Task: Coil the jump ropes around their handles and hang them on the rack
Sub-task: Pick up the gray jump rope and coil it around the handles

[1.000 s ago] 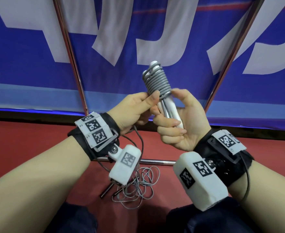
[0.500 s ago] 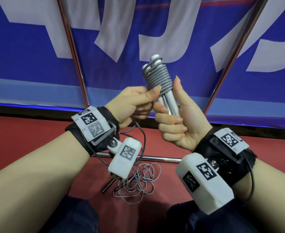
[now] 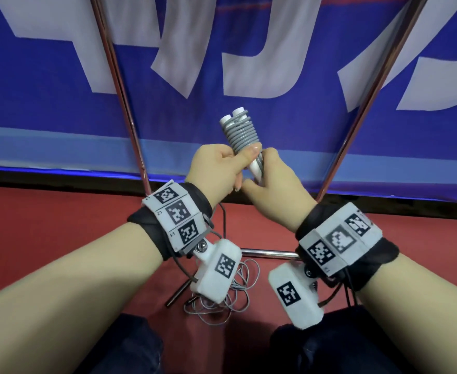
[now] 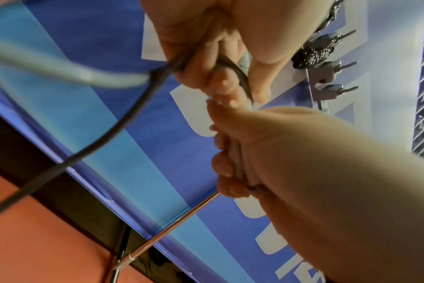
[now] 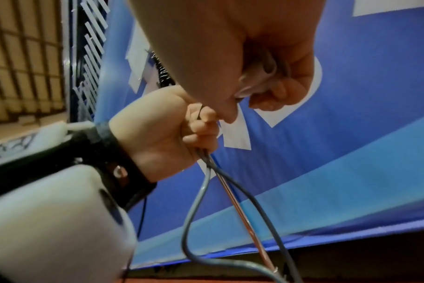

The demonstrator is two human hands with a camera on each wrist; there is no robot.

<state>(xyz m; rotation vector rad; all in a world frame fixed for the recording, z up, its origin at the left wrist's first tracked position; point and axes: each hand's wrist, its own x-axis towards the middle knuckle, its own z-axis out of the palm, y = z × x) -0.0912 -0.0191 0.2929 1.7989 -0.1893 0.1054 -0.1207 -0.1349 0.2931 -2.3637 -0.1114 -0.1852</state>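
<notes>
Two white handles (image 3: 238, 116) are held side by side, tilted up to the left, with grey rope (image 3: 242, 136) coiled tightly round their upper half. My right hand (image 3: 274, 184) grips the lower half of the handles (image 5: 257, 76), back of the hand up. My left hand (image 3: 219, 168) presses its thumb on the bottom turn of the coil. Its curled fingers hold the free rope (image 5: 207, 159), which hangs down to a loose heap (image 3: 222, 295) on the floor. In the left wrist view my left hand (image 4: 206, 63) grips the rope (image 4: 172, 65).
Two slanted chrome poles (image 3: 119, 85) (image 3: 370, 85) of the rack rise before a blue banner (image 3: 60, 76), with a base bar (image 3: 270, 253) on the red floor. High on the rack, hooks (image 4: 337, 67) carry dark coiled ropes (image 4: 310, 54).
My right hand has rolled over, so its back now faces up instead of its palm. The handles turned with it and sit lower. My left thumb stays on the coil.
</notes>
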